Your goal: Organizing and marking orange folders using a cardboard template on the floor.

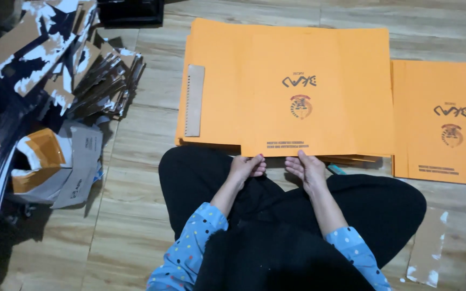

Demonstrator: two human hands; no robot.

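Both hands, L (246,166) & R (304,167), pinching near edge of top orange sheet (314,102) on stack; ruler (194,100) on stack's L side.

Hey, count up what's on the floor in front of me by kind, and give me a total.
Orange printed-sheet stacks: 2, one under both hands, one at right
Rulers: 1
Scrap cardboard heaps: 1
Total: 4
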